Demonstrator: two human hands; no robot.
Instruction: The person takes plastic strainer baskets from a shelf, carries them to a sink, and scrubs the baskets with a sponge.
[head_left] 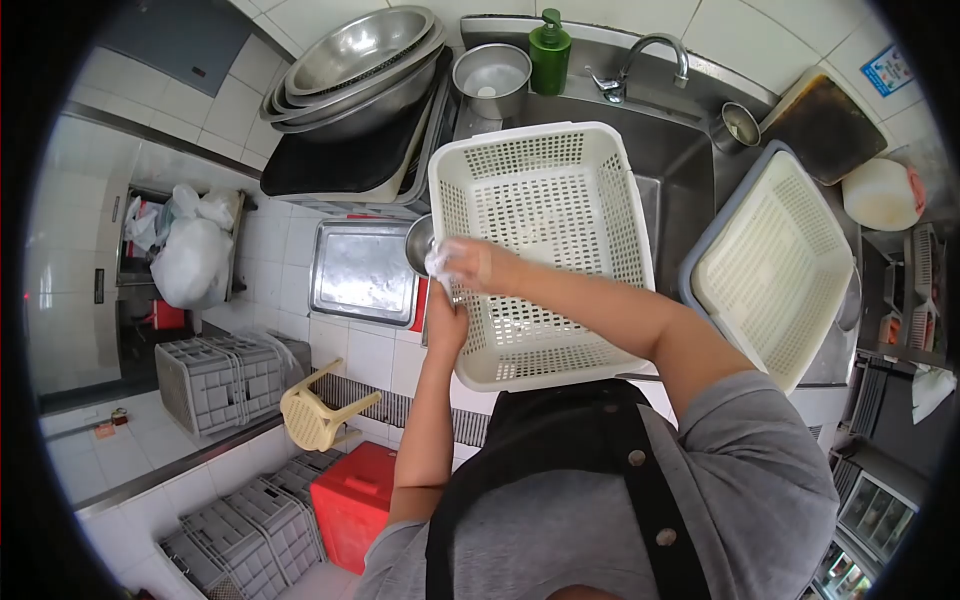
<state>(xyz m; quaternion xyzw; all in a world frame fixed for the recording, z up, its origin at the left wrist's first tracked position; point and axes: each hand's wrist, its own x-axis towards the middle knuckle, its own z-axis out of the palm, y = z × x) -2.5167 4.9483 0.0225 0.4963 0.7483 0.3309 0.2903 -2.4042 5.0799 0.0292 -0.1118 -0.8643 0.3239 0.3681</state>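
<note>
- Perforated white plastic basket (545, 235): centre of the frame;
- Right hand (485, 267): bunched around a white cloth (437, 262), at the basket's left rim;
- Left hand (448, 318): against that side, just below; grip cannot be determined;
- Green pump bottle (550, 58): upper centre.

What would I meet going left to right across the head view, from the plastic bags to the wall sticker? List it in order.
Plastic bags, metal tray, central white basket, second white basket, blue sticker.
</note>
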